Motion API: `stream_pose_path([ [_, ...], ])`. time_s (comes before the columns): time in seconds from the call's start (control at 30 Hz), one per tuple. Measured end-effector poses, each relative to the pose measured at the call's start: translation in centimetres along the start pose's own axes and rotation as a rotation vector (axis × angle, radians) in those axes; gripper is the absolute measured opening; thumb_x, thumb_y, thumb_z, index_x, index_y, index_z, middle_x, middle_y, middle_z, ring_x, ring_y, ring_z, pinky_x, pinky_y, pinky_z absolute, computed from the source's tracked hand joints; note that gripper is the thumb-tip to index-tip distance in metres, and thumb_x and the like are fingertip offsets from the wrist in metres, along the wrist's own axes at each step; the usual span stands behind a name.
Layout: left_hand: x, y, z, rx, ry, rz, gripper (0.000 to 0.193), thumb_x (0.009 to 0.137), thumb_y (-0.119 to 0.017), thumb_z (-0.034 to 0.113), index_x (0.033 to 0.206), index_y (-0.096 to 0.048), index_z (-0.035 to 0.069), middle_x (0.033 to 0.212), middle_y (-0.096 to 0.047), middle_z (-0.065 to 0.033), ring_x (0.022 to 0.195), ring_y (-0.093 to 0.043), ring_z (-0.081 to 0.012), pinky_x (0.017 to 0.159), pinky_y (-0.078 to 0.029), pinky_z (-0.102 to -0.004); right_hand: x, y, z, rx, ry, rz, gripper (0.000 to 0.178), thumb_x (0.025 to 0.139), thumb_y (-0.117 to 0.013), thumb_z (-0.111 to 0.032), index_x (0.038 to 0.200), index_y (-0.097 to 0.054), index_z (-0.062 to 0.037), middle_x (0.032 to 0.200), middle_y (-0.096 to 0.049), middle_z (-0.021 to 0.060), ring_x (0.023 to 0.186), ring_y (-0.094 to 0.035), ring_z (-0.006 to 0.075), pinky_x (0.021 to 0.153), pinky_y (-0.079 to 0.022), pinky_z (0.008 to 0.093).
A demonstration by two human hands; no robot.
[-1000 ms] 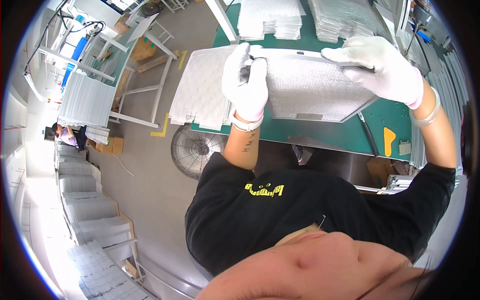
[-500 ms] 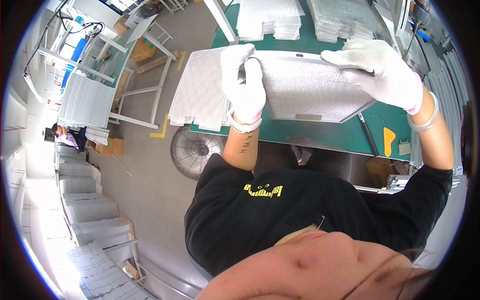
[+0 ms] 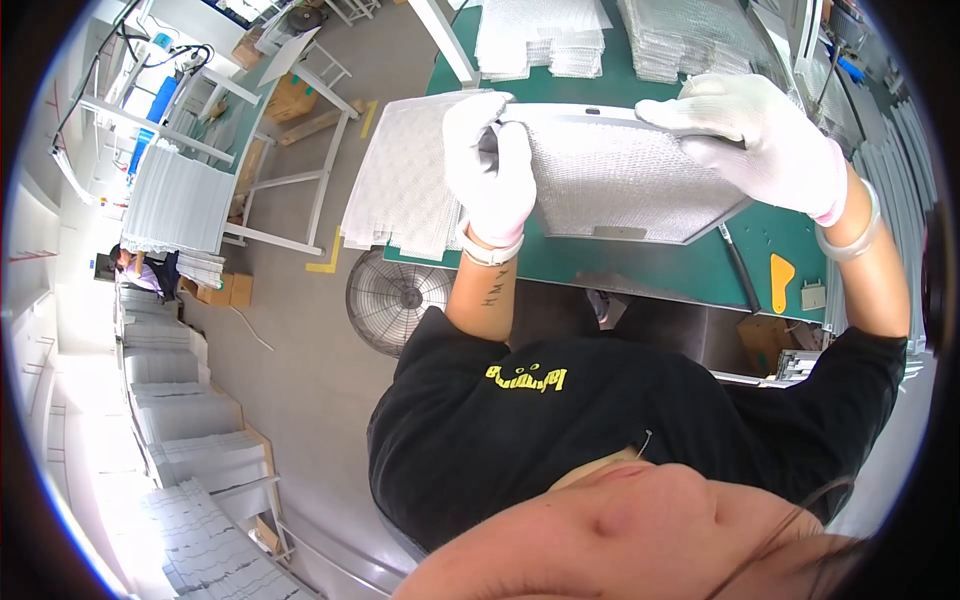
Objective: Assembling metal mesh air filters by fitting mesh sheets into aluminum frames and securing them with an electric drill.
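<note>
A mesh filter panel (image 3: pixel 615 175) in a thin metal frame is tilted above the green table (image 3: pixel 590 262), its lower edge towards me. My left hand (image 3: pixel 488 170), in a white glove, is closed on the panel's left edge, thumb and fingers pinched together near the far corner. At the far right corner my gloved right hand (image 3: pixel 760 150) grips the frame, thumb along the far edge; the fingers behind are partly hidden. Left of the panel lies a stack of pale mesh sheets (image 3: pixel 400 185), overhanging the table's edge. A dark slot shows in the frame's far edge.
A black-handled tool (image 3: pixel 740 270), a yellow scraper (image 3: pixel 781 281) and a small grey piece (image 3: pixel 812 295) lie at the near right. More mesh stacks (image 3: pixel 540 40) stand at the back. A floor fan (image 3: pixel 400 300) is beside the table. A person (image 3: pixel 140 268) is far left.
Both hands keep their hold on the panel, which stays almost still. The whole view has shifted slightly.
</note>
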State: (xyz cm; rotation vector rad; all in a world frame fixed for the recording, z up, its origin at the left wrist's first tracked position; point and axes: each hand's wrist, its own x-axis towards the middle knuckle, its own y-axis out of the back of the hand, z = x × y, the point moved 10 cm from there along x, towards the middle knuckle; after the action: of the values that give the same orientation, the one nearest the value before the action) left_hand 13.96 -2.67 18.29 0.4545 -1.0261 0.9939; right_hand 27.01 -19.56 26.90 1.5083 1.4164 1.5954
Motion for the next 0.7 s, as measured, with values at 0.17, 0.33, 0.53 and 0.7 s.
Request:
stream_pose_path([
  [0.17,0.3,-0.5,0.6,-0.023,0.046,-0.055,0.024,0.092,-0.056,-0.006,0.115,-0.057,-0.001,0.104,-0.055,-0.0059,0.085,-0.055,-0.0105,0.076,-0.047,-0.0239,-0.1,0.1,-0.4,-0.029,0.013,0.024,0.041,0.083,-0.065,0.002,0.124,-0.069,-0.0043,0.085,-0.064,0.0158,0.081,-0.063,0.0345,0.077,-0.052,0.0398],
  [0.33,-0.1,-0.1,0.7,-0.035,0.074,-0.025,0.022,0.092,-0.055,-0.006,0.114,-0.057,0.0,0.106,-0.055,-0.0075,0.088,-0.055,-0.0111,0.079,-0.046,-0.0237,0.0,0.2,-0.9,-0.054,0.035,0.01,0.039,0.083,-0.066,0.0,0.122,-0.069,-0.0039,0.091,-0.067,0.0166,0.084,-0.065,0.0341,0.078,-0.053,0.0393],
  [0.53,-0.4,-1.3,1.4,-0.096,-0.126,-0.122,0.029,0.095,-0.051,-0.003,0.124,-0.052,0.002,0.11,-0.055,-0.0087,0.095,-0.055,-0.0128,0.084,-0.047,-0.0264,0.7,0.9,-1.6,-0.152,0.068,-0.005,0.038,0.083,-0.07,-0.009,0.12,-0.069,-0.0034,0.097,-0.07,0.0156,0.087,-0.068,0.0316,0.08,-0.054,0.0383],
  [0.7,-0.9,-0.5,-1.7,-0.142,0.102,-0.11,0.037,0.097,-0.048,-0.004,0.134,-0.046,0.002,0.112,-0.053,-0.0092,0.095,-0.054,-0.0131,0.083,-0.046,-0.0262,-1.3,6.0,-3.5,-0.42,0.023,0.234,0.045,0.084,-0.067,-0.001,0.129,-0.064,-0.0017,0.114,-0.069,0.0153,0.105,-0.066,0.0315,0.095,-0.052,0.0387],
])
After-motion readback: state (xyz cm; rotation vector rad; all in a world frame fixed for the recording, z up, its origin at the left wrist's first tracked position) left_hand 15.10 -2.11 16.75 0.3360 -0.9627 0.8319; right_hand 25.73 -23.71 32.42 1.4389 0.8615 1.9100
